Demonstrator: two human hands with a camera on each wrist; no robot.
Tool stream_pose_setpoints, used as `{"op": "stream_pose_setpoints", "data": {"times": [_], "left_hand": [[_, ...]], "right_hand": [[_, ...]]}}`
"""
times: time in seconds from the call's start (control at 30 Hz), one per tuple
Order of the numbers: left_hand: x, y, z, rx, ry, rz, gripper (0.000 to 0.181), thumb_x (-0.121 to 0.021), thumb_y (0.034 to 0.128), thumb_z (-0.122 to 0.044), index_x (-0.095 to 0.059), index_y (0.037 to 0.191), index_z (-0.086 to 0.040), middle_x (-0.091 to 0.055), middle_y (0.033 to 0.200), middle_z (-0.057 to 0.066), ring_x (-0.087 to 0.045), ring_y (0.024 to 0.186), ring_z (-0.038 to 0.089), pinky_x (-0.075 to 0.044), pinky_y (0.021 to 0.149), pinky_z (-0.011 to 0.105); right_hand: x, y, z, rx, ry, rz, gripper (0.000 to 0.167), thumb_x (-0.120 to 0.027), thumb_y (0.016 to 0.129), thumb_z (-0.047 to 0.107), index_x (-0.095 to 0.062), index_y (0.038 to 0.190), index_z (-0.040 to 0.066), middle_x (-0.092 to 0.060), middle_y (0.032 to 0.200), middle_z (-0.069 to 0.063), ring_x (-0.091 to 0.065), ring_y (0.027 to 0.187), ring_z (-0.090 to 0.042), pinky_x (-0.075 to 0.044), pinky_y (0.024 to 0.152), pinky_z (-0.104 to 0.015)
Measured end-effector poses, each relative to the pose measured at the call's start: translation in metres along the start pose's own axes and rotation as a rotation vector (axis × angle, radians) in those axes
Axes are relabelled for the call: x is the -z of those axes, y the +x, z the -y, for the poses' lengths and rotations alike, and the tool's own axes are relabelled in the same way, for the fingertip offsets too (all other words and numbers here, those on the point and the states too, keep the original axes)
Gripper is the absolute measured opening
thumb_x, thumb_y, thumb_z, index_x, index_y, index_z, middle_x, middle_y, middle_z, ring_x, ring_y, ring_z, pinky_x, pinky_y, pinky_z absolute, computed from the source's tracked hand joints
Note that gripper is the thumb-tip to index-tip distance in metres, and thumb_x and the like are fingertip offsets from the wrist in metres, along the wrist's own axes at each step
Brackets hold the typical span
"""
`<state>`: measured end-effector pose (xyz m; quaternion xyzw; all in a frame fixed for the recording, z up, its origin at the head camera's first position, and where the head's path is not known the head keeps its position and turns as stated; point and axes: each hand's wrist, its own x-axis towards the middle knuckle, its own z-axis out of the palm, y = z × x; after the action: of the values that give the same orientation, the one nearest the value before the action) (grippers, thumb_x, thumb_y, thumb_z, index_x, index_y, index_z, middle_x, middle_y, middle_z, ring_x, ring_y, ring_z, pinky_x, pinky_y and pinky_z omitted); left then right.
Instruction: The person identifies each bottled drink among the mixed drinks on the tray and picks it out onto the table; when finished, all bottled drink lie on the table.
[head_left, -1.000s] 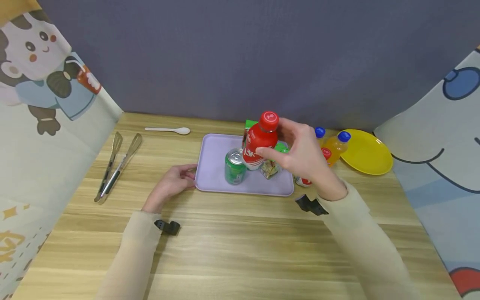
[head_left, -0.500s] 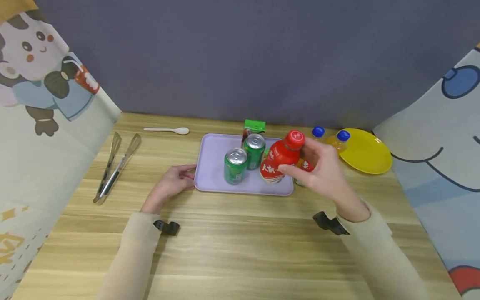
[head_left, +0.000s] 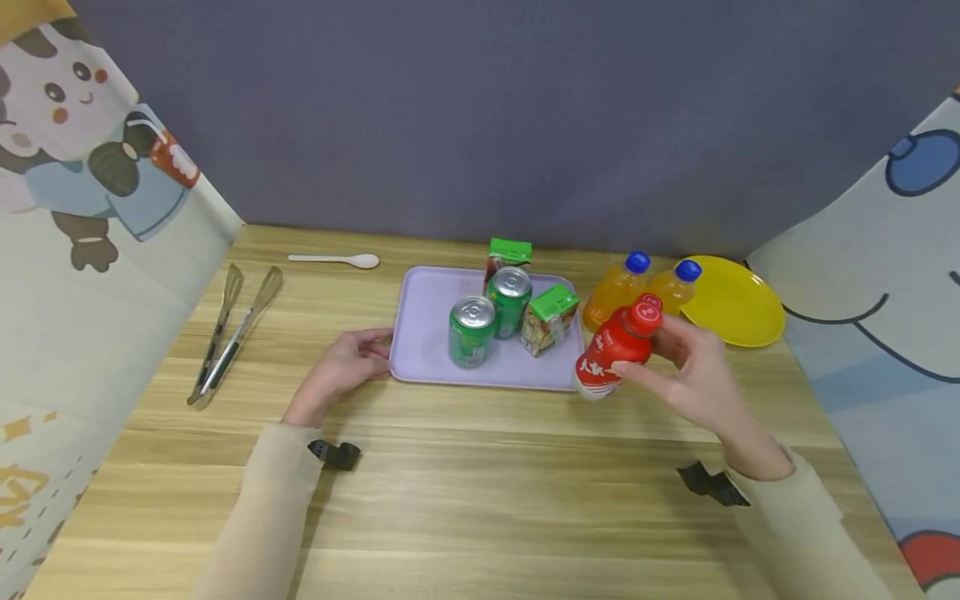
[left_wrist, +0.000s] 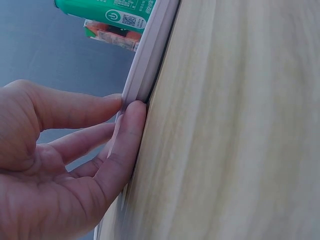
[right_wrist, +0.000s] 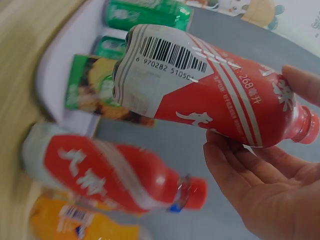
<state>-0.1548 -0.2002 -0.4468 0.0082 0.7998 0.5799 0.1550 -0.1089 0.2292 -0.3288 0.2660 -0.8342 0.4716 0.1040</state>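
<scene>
My right hand (head_left: 693, 375) grips a red drink bottle (head_left: 613, 348) with a red cap, thumb on one side and fingers on the other. It is tilted, just off the right end of a lilac tray (head_left: 423, 333). The right wrist view shows the barcode on the held bottle (right_wrist: 200, 82); a second red bottle (right_wrist: 100, 167) stands behind it. With thumb and fingers, my left hand (head_left: 347, 365) pinches the tray's left rim (left_wrist: 145, 65). On the tray are two green cans (head_left: 471, 333) and a drink carton (head_left: 550, 319). Another green-topped carton (head_left: 510, 252) is partly hidden behind the cans.
Two orange drink bottles (head_left: 613, 292) with blue caps stand right of the tray. Beside them lies a yellow plate (head_left: 738, 304). Metal tongs (head_left: 232, 337) and a white spoon (head_left: 337, 260) lie at the left. A dark grey wall (head_left: 480, 125) closes off the table's back.
My right hand has carried the red bottle rightward and toward me, from above the tray to past its right end. The can and carton behind it came into view. My left hand stays put.
</scene>
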Motion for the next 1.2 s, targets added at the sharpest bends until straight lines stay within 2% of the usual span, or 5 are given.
{"op": "stream_pose_setpoints", "data": {"times": [0.27,0.67,0.97,1.03,1.2], "left_hand": [[-0.002,0.001,0.000,0.012,-0.031,-0.003,0.061,-0.060,0.0810,0.010,-0.043,0.139,0.006,-0.059,0.104,0.024,-0.058,0.091,0.028,-0.055,0.077,0.030],[-0.003,0.000,-0.002,0.035,-0.063,-0.010,0.063,-0.060,0.0797,0.012,-0.042,0.139,0.006,-0.058,0.103,0.024,-0.058,0.091,0.028,-0.055,0.078,0.030],[-0.003,0.002,-0.001,0.033,-0.049,-0.009,0.062,-0.060,0.0798,0.012,-0.043,0.139,0.006,-0.058,0.103,0.024,-0.057,0.090,0.027,-0.055,0.077,0.029],[-0.002,0.002,-0.001,0.033,-0.046,-0.006,0.061,-0.060,0.0803,0.011,-0.043,0.139,0.006,-0.058,0.103,0.024,-0.057,0.090,0.027,-0.055,0.077,0.030],[-0.003,0.001,-0.002,0.024,-0.044,-0.001,0.061,-0.058,0.0802,0.012,-0.043,0.139,0.006,-0.058,0.102,0.023,-0.057,0.089,0.026,-0.056,0.075,0.029]], "right_hand": [[0.012,-0.019,-0.016,-0.113,-0.055,-0.032,0.054,-0.079,0.070,-0.007,-0.062,0.120,0.001,-0.066,0.111,-0.011,-0.063,0.092,-0.011,-0.052,0.079,-0.018],[0.028,-0.039,-0.041,-0.205,-0.184,-0.095,0.052,-0.082,0.070,-0.002,-0.063,0.118,0.002,-0.067,0.105,-0.011,-0.061,0.090,-0.001,-0.048,0.079,-0.010],[0.040,-0.043,-0.059,-0.375,-0.256,-0.129,0.045,-0.077,0.079,0.009,-0.059,0.119,0.000,-0.065,0.108,-0.018,-0.057,0.087,0.006,-0.046,0.077,-0.008],[0.041,-0.043,-0.062,-0.408,-0.260,-0.135,0.046,-0.078,0.079,0.012,-0.058,0.119,-0.001,-0.064,0.110,-0.019,-0.058,0.088,0.003,-0.047,0.076,-0.008],[0.041,-0.040,-0.070,-0.469,-0.269,-0.130,0.052,-0.076,0.082,0.020,-0.055,0.123,-0.003,-0.062,0.114,-0.021,-0.061,0.099,-0.026,-0.047,0.075,-0.009]]}}
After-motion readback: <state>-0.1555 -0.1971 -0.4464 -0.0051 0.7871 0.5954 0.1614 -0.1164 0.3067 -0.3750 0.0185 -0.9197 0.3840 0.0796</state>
